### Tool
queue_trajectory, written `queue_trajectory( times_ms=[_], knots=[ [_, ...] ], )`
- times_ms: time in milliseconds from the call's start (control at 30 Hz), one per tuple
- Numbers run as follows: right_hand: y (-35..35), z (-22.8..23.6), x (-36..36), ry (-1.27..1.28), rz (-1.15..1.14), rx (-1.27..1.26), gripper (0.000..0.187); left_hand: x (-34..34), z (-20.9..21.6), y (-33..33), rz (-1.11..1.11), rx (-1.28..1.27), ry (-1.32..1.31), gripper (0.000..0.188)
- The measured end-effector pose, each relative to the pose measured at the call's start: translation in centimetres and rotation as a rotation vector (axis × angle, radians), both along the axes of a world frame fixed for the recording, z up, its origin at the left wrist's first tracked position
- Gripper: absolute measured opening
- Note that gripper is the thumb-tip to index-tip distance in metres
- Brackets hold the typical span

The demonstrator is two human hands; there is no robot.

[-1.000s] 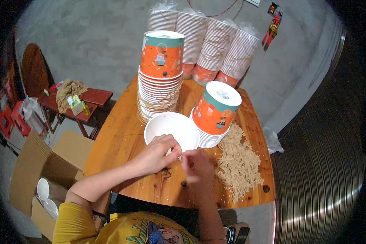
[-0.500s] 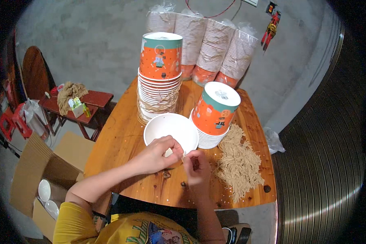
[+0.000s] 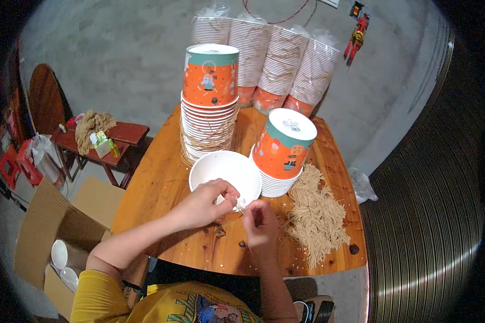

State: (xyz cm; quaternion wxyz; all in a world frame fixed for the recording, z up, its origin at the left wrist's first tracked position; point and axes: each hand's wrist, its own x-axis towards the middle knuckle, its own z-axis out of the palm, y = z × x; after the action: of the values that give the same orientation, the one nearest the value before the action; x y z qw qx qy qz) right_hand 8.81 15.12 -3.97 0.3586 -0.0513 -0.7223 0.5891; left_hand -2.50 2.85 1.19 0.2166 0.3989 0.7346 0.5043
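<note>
**Pinching tight at the near rim of a white tub (image 3: 221, 168)**

Seems thumb-to-finger here with the left hand (image 3: 203, 204), and meets it from across with the right hand (image 3: 260, 223), curled in and pinching too. Caught between the two, a small pale piece (image 3: 240, 208): looks like cord, too tiny to be sure. Sits right by the tub's near rim, above the wooden table (image 3: 172, 250). In the thick of fiddly fingertip work, judging by those grips; calls next for a steady pinch and a light touch near that thin rim.

Now out to the textures! Smooth, plain white inside the tub, round-mouthed and facing up. Just to the right, a short upside-down stack (image 3: 285, 148), printed orange and green, ridged with nested rims. Behind and left, a taller stack (image 3: 210, 81), ringed with loose loops of tan cord (image 3: 207, 134). Beyond the right hand, a soft, tangled heap of tan strands (image 3: 318, 215). Warm, knotty grain underneath. Farther back, tall columns (image 3: 284, 56) in crinkly clear wrap.
</note>
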Motion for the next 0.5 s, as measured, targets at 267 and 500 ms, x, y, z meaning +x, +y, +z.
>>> queue_trajectory(
  times_ms=[267,500],
  knots=[
    [-0.1,0.5,0.1,-0.006,0.016,-0.025,0.007,-1.5,-1.0,0.0,-0.12,0.007,0.086,0.031],
    [0.5,-0.5,0.1,-0.019,0.018,-0.05,0.005,-2.1,-0.4,0.2,-0.276,-0.079,-0.147,0.029]
  ],
)
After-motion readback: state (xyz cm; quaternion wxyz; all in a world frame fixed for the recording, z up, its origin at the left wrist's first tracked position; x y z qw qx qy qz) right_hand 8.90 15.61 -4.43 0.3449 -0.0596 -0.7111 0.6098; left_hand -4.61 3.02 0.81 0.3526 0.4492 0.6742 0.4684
